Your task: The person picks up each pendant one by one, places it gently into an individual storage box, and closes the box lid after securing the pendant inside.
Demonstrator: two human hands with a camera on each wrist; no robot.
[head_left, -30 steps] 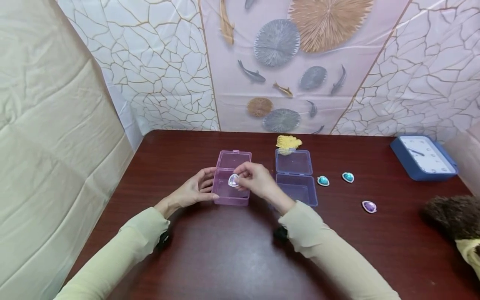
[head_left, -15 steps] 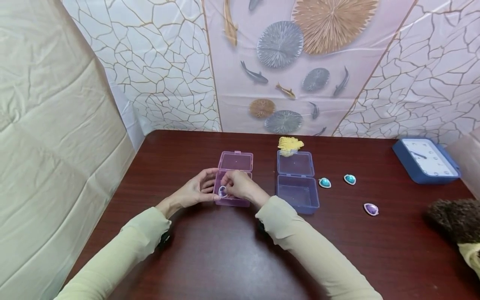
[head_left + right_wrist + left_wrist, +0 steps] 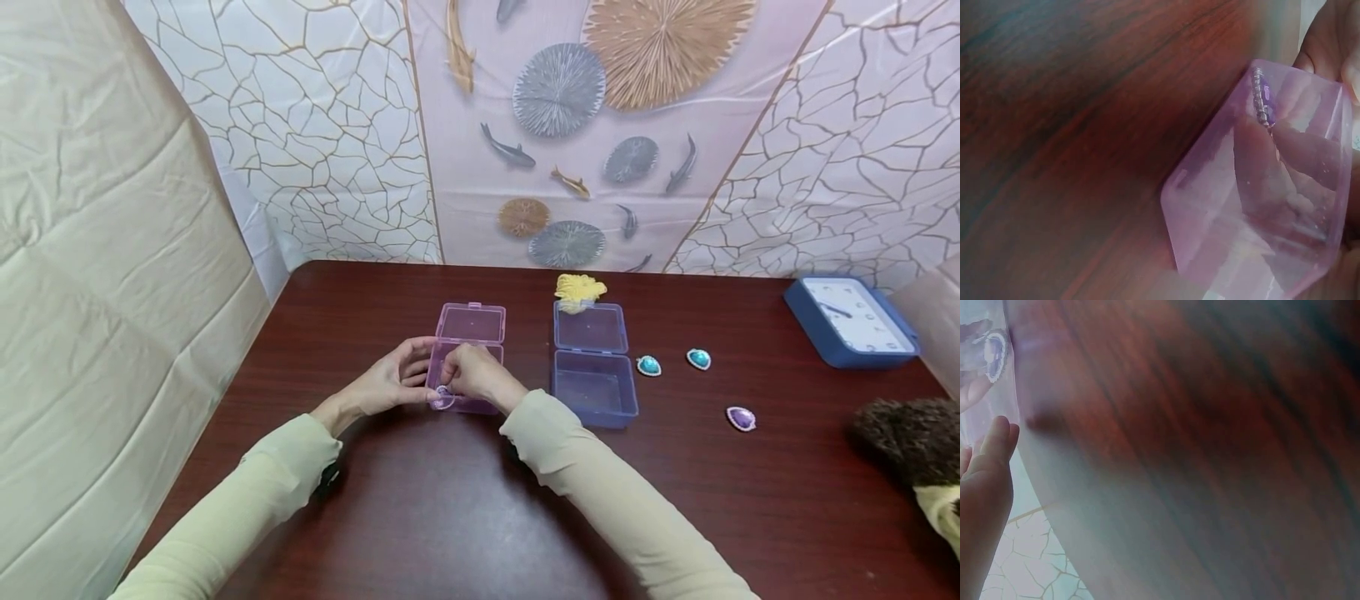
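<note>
Tabletop (image 3: pixel 450 500): left hand (image 3: pixel 386 379) spread against pink box (image 3: pixel 478 406), right hand (image 3: pixel 477 372) pinching half-hidden gem (image 3: pixel 1262 100).

Long pale-cream sleeves (image 3: pixel 622 500), creased, with loose wide cuffs (image 3: pixel 296 454)

Translucent plastic hinged boxes: two (pink box (image 3: pixel 474 406), left; blue box (image 3: pixel 596 383), right). Shiny teardrop ornaments with pale beaded rims: four (teal ornaments (image 3: pixel 648 366) (image 3: pixel 699 359), two, right of the blue box; purple ornaments (image 3: pixel 442 400) (image 3: pixel 741 418), two, one inside the pink box, one near right). Yellow yarn bundle (image 3: pixel 579 288): one, far side. Blue-cased clock (image 3: pixel 851 321): one, far right. Brown furry item (image 3: pixel 903 437): one, right edge. Bare hands: two (left hand (image 3: pixel 386 379), right hand (image 3: pixel 480 372)).
</note>
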